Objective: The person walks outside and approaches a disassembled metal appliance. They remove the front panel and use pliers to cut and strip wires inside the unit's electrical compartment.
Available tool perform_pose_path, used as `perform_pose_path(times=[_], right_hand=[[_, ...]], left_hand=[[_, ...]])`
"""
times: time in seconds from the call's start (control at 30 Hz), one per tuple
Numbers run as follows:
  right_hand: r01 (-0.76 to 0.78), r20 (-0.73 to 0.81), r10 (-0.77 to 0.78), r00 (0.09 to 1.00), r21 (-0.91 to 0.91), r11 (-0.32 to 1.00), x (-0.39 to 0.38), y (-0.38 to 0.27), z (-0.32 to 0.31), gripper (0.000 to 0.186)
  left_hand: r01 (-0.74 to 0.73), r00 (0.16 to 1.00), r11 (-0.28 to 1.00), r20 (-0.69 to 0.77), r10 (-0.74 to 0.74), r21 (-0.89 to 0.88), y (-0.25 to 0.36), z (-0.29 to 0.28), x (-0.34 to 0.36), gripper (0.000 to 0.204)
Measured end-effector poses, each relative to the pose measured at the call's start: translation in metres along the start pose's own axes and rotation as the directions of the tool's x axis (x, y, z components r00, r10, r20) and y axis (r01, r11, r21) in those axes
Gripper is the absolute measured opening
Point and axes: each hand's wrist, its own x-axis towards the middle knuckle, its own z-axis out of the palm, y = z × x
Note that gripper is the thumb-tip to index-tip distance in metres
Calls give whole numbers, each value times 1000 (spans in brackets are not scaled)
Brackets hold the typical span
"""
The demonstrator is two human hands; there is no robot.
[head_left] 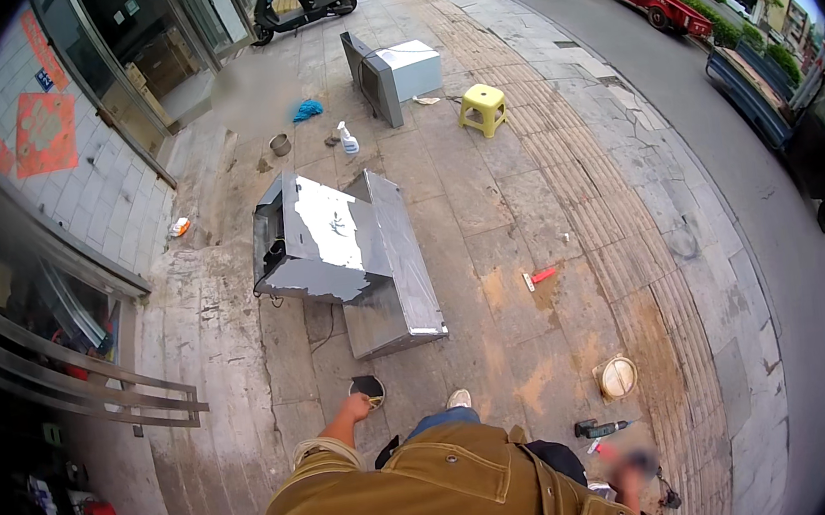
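Note:
My left hand (354, 405) reaches down to a small round pot (366, 381) with a dark inside and a pale rim. Its fingers are closed on a thin yellowish handle (376, 400) over the pot; the tool's other end cannot be made out. Low on the right is my right hand (630, 492), its fingers hidden by a blurred patch. Near it lie a green cordless drill (601, 428) and a small red-and-white thing (598, 448). Ahead of the pot lies a grey metal appliance casing (387, 250), resembling a range hood, with patchy white film (329, 228) on one face.
A lidded round tub (617, 377) stands at right, a red-handled scraper (540, 277) beyond. Farther off are a yellow stool (484, 110), spray bottle (348, 139), metal cup (280, 145), blue cloth (308, 110), dark panel against a white box (411, 67), and parked scooter (305, 2). Metal rails (83, 378) project at left.

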Motion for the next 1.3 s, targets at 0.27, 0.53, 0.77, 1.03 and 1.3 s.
perform_pose_path(times=[0.27,0.53,0.77,1.03,1.3], right_hand=[[11,96,22,995,-324,946,87,-118,96,36],[1,140,40,989,-282,959,221,-296,266,35],[375,386,-230,894,-359,855,324,-601,537,41],[948,723,-621,301,-295,115,215,-834,938,35],[921,966,-93,-241,198,-336,112,-818,1194,19]], left_hand=[[-70,992,854,-128,4,-516,132,-145,134,33],[-220,965,917,-214,155,-332,246,-225,309,32],[22,967,605,-135,-214,-796,239,-288,358,26],[517,856,664,300,-422,-541,286,-369,453,25],[-73,981,818,-187,-42,-570,433,-628,785,32]])
